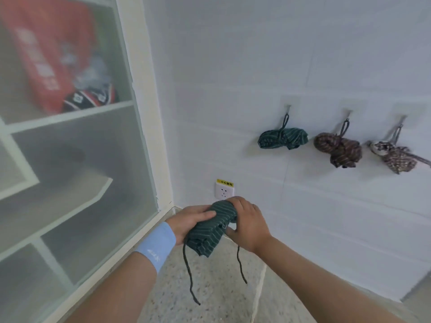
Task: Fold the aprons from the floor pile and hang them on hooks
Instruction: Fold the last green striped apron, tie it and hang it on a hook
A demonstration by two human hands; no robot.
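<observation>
From the head view, both hands meet low in the middle of the scene around a dark green striped apron [210, 231] rolled into a tight bundle. The left hand [193, 220], with a blue wristband [156, 243] behind it, wraps round the bundle's left side with the thumb laid on top. The right hand [247, 222] curls over its far end, fingers tucked underneath. That grip probably keeps the roll from springing open. Two cords [189, 271] hang loose from the bundle towards the speckled floor [210, 299], likely left free to tie the roll and form a hanging loop. On the white wall to the right, three hooks [288, 108] each carry a finished bundle hung by a cord loop: a green one [282, 138], a brown one [338, 150] and a pale checked one [394, 156]. No free hook shows, and the floor pile is out of sight. A wall socket [224, 191] sits just beyond the hands, and a frosted cabinet [70, 159] fills the left.
</observation>
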